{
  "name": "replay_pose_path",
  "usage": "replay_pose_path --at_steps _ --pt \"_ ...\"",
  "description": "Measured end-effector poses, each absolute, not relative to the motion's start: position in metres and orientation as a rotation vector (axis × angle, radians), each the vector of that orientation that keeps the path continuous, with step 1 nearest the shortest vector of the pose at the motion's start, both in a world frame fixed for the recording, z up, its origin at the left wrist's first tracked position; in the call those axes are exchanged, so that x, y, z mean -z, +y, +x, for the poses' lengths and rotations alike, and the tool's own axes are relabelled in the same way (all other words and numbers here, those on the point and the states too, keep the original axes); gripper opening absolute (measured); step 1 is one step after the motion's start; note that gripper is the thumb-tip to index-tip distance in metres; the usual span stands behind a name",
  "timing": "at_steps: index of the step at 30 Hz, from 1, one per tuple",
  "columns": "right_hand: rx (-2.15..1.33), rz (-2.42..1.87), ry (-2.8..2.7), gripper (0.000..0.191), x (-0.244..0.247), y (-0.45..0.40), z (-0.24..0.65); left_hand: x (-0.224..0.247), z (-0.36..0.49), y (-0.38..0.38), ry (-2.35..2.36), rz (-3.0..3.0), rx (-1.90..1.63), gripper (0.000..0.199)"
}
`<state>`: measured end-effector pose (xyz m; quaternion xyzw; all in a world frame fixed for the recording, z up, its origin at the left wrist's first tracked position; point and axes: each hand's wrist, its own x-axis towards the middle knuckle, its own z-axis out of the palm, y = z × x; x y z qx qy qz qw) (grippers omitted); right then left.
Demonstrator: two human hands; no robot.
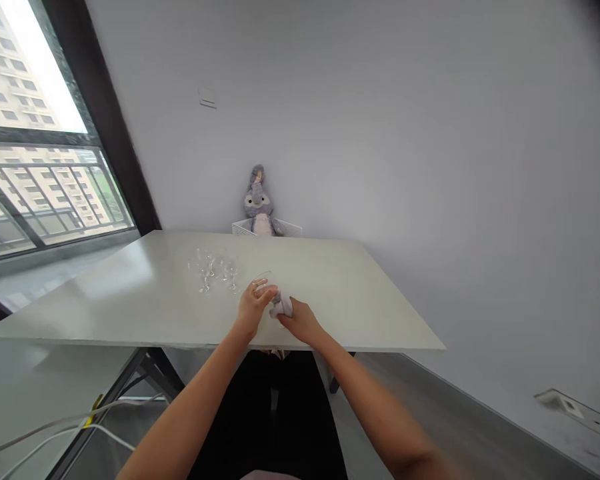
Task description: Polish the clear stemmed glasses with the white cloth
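The left hand [253, 307] grasps a clear drinking glass [267, 277] around its bowl, tilted over the near part of the table [340, 287]. The right hand [300, 321] pinches a pale, bunched cloth [283, 305] against the glass's stem end; whether the foot is wrapped inside cannot be told. The step in hand looks like wiping that lower end. The next move seems to call for a light, steady hold on the bowl while the cloth is turned around the stem, without twisting hard, since thin glass could snap or slip. To the left, apart from the hands, a small cluster of stemmed glasses [205, 270] stands upright on the table. Beyond the far edge, a plush toy [258, 200] sits in a white basket [242, 228] against the wall [405, 147].
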<state>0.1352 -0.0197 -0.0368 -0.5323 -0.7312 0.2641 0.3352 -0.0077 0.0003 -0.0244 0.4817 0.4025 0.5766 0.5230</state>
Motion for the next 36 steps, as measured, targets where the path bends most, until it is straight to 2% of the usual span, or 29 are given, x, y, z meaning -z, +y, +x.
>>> replay_pose_path --at_steps 4,9,14,17,23,28,29,32,33,36 --pt "-0.03 -1.586 -2.128 0.02 0.04 -0.016 0.13 0.035 0.001 0.005 1.015 1.006 -1.571 0.053" --pt "0.243 -1.586 -2.158 0.025 0.048 0.0 0.13 0.031 -0.007 0.014 1.1 0.923 -1.896 0.053" --pt "0.126 -1.746 -2.286 0.06 0.042 0.021 0.14 0.014 -0.017 0.018 1.018 1.044 -2.116 0.054" --pt "0.128 -1.819 -2.18 0.048 0.027 0.024 0.143 0.01 -0.015 0.017 1.017 1.135 -2.125 0.058" --pt "-0.04 -1.562 -2.204 0.033 0.01 0.027 0.128 0.02 0.017 0.013 0.917 1.3 -1.884 0.059" --pt "-0.111 -1.716 -2.1 0.022 0.024 0.051 0.148 0.028 0.025 0.011 1.005 1.616 -1.705 0.076" --pt "-0.129 -1.772 -2.018 0.022 0.028 0.058 0.16 0.032 0.02 0.011 1.065 1.668 -1.683 0.071" --pt "-0.167 -1.975 -1.774 0.029 0.038 0.082 0.201 0.053 -0.002 0.013 1.278 1.718 -1.599 0.037" --pt "-0.176 -2.028 -1.72 0.031 0.042 0.09 0.215 0.062 -0.009 0.015 1.34 1.713 -1.55 0.031" --pt "-0.21 -2.163 -1.568 0.032 0.055 0.11 0.248 0.085 -0.025 0.019 1.469 1.621 -1.467 0.033"
